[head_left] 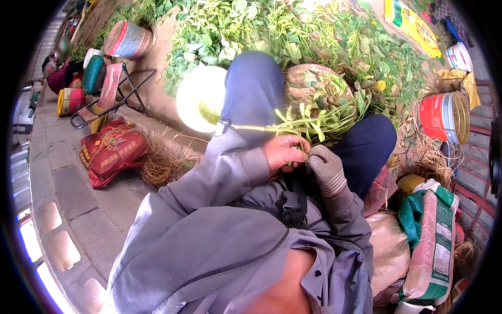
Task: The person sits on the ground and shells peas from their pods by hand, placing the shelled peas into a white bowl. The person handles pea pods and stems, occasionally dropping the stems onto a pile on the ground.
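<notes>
Grey knitted fabric is covering the right hand point(327, 168), whose fingers are curling closed around the base of a bundle of green stems point(314, 121). The bare left hand point(282, 153) is meeting it from nine o'clock, its fingers pinching the same stem ends, so both hands are grasping one bundle. The bundle is fanning out toward twelve and one o'clock above the lap, with thin pale-green stalks carrying small leaves. Beyond it, at twelve o'clock, a large heap of leafy greens point(293, 31) is lying on the ground. One white round bowl point(201, 98) is sitting at ten o'clock from the hands. One red tin bucket point(444, 118) is lying on its side at three o'clock. One red sack point(111, 150) is resting at nine o'clock on the paving.
</notes>
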Available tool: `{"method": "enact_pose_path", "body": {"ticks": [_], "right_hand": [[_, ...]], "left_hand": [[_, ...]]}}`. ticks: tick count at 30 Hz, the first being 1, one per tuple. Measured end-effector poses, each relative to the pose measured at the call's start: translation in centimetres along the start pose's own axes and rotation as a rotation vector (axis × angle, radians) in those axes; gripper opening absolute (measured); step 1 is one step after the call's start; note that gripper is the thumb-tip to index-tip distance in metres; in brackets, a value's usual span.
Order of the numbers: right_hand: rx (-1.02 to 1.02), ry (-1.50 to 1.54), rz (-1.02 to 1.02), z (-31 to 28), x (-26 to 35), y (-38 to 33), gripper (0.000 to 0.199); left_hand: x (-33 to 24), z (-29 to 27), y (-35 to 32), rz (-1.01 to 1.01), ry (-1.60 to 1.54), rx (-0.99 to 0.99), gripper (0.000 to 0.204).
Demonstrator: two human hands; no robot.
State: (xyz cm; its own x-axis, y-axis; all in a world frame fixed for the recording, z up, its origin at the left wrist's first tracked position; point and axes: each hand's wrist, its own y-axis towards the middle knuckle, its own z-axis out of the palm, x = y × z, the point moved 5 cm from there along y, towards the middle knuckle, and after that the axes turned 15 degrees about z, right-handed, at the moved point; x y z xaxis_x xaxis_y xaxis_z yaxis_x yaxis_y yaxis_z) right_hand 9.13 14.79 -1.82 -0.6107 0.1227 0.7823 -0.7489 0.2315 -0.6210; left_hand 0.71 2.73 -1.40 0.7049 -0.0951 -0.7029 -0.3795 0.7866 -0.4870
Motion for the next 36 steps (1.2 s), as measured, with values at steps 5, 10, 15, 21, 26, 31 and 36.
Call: {"method": "enact_pose_path", "body": {"ticks": [5, 10, 15, 21, 26, 31, 36], "right_hand": [[-0.182, -0.177, -0.195, -0.4, 0.7, -0.3, 0.007], [-0.495, -0.244, -0.295, -2.2, 4.2, -0.8, 0.015], [-0.475, -0.617, -0.418, -1.7, 4.6, 1.0, 0.016], [-0.373, -0.535, -0.412, -1.6, 4.4, 0.5, 0.012], [-0.395, -0.437, -0.26, -3.8, 3.2, 2.5, 0.014], [-0.506, -0.759, -0.321, -5.0, 3.7, 4.9, 0.021], [-0.512, -0.732, -0.224, -5.8, 5.0, 6.9, 0.032]], "left_hand": [[0.0, 0.2, 0.0, -0.017, -0.06, -0.032, 0.013], [0.2, -0.1, 0.0, 0.006, -0.045, -0.057, 0.014], [0.2, -0.2, 0.2, -0.002, -0.025, -0.041, 0.018], [0.7, -0.5, 0.2, -0.011, -0.045, -0.058, 0.019], [0.6, -0.4, 0.2, -0.013, -0.066, -0.033, 0.019], [1.0, -0.5, 0.2, 0.02, -0.064, -0.035, 0.014], [1.0, -0.3, 0.1, 0.026, 0.0, 0.006, 0.014]]}}
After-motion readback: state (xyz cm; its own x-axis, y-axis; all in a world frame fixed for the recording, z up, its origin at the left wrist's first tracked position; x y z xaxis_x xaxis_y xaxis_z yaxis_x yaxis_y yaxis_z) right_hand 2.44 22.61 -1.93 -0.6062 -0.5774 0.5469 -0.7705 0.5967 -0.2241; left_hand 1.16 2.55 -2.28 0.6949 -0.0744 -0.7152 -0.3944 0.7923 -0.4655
